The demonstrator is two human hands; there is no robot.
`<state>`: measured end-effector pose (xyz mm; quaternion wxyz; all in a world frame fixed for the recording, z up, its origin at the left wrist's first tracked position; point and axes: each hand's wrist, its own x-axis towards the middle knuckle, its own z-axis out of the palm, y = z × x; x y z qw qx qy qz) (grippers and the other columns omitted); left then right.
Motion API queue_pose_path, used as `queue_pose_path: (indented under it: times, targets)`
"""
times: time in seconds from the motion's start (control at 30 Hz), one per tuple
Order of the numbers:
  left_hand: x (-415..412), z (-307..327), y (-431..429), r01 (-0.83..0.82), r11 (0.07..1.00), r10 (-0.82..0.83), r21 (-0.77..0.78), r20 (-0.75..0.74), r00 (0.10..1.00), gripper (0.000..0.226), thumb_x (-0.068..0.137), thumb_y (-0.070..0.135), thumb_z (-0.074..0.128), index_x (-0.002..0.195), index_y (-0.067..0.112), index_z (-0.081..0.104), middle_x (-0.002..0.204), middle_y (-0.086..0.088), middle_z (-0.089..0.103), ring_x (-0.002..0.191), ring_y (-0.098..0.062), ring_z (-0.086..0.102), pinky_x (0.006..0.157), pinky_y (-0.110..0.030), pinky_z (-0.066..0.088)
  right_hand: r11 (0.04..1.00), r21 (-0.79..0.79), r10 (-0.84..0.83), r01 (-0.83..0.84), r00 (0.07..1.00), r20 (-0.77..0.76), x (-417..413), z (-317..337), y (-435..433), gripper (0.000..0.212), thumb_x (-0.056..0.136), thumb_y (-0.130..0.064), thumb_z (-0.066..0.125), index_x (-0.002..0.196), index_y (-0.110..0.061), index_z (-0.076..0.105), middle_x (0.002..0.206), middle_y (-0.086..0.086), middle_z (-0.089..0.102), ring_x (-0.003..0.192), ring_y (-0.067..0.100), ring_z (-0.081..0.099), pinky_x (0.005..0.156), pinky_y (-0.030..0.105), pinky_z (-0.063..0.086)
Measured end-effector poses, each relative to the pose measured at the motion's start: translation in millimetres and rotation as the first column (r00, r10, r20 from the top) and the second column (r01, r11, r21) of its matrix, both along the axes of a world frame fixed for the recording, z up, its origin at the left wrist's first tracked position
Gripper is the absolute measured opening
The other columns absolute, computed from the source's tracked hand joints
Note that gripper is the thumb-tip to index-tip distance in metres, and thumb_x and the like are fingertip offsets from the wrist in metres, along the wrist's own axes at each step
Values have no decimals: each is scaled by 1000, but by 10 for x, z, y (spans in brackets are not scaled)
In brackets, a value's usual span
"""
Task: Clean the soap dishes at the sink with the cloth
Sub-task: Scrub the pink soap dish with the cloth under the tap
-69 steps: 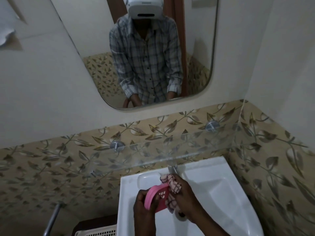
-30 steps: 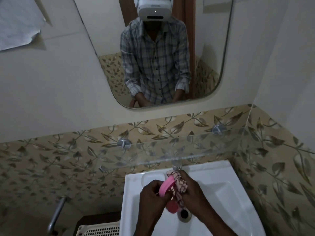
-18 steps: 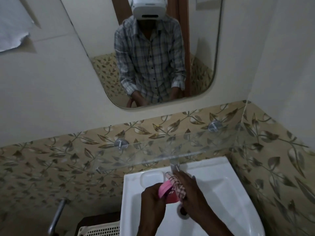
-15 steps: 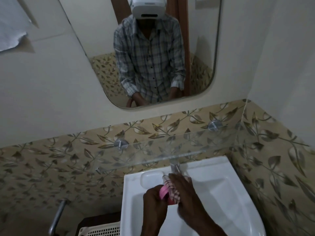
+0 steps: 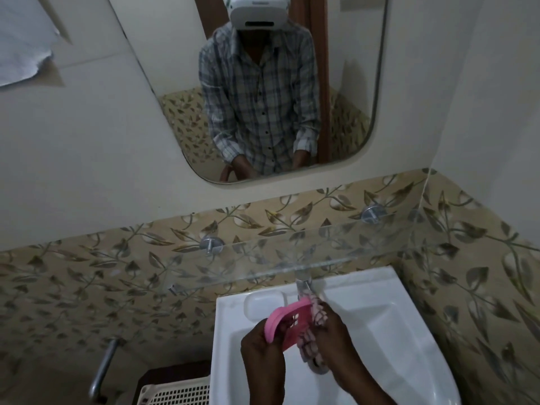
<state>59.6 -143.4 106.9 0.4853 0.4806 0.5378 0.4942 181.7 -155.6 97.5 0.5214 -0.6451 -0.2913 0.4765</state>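
Now left hand (image 5: 260, 344) grips oval pink dish (image 5: 273, 321); right hand (image 5: 336, 331) bunches checked cloth (image 5: 308, 344).

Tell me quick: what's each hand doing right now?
Left hand: grips the pink plastic soap dish.
Right hand: holds the pink checked cloth against it.

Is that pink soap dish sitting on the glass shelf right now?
No, the left hand holds the pink soap dish above the sink while the right hand holds the cloth against it.
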Motion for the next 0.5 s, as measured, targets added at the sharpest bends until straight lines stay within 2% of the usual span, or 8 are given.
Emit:
queue_pose_path:
  times: [0.07, 0.17, 0.23, 0.3, 0.37, 0.43, 0.47, 0.5]
  targets:
    - [42, -19, 33, -52, 997, 55, -55, 54, 997, 19, 82, 0, 74, 95, 12, 81, 82, -8, 80, 78, -21, 76, 62, -24, 59, 990, -134, -79, 40, 951, -300, -1, -45, -18, 46, 100, -21, 50, 64, -8, 75, 54, 18, 68, 39, 26, 63, 41, 30, 50]
    - [112, -70, 65, -41, 988, 61, -147, 133, 989, 16, 85, 4, 72, 96, 13, 79, 83, -12, 79, 76, -24, 76, 60, -27, 59, 973, -205, -200, 106, 832, -517, -79, -21, -11, 23, 97, -7, 52, 91, 8, 67, 66, 19, 71, 46, 28, 66, 39, 28, 51]
    - [154, -93, 93, 35, 976, 5, -215, 184, 983, 16, 87, 8, 69, 100, 14, 78, 89, -14, 79, 83, -28, 76, 66, -33, 62, 961, -249, -241, 120, 803, -545, -107, 7, -7, 19, 95, -3, 51, 94, 12, 62, 65, 24, 71, 45, 31, 66, 41, 30, 51]
    - [168, -19, 117, 171, 956, -122, -239, 208, 970, 21, 82, 22, 73, 102, 15, 77, 97, -18, 78, 93, -37, 73, 79, -44, 60, 950, -244, -293, 196, 826, -482, -72, 49, 8, 15, 91, -2, 53, 89, 9, 63, 59, 26, 69, 38, 31, 62, 36, 25, 46]
    - [175, -57, 147, 201, 936, -156, -290, 170, 973, 55, 68, 28, 78, 118, 9, 68, 112, -22, 72, 107, -43, 65, 94, -50, 51, 933, -173, -357, 315, 865, -353, -47, 89, 14, 13, 92, -4, 53, 91, -1, 66, 63, 20, 71, 44, 29, 65, 39, 25, 47]
    - [103, -209, 62, 248, 885, -153, -394, 258, 954, 80, 66, 17, 77, 139, 8, 45, 125, -20, 63, 124, -40, 52, 110, -51, 37, 909, -55, -414, 412, 910, -29, -29, 65, -3, 20, 92, -7, 57, 108, -13, 67, 87, 8, 75, 75, 27, 72, 64, 35, 58]
    - [114, -235, -8, 272, 866, -149, -419, 304, 941, 79, 71, 19, 76, 141, 9, 40, 125, -18, 60, 129, -38, 47, 115, -49, 31, 899, -15, -432, 437, 893, 126, -34, 72, -36, 29, 89, -7, 61, 116, -18, 64, 95, 4, 72, 87, 27, 71, 74, 34, 56]
    - [98, -204, -102, 324, 878, -235, -353, 271, 933, 76, 80, 26, 70, 145, 6, 38, 131, -19, 56, 136, -38, 41, 119, -46, 25, 894, 44, -445, 446, 869, 216, -55, 91, -82, 37, 86, -6, 65, 120, -20, 61, 98, 0, 69, 92, 26, 70, 75, 29, 53]
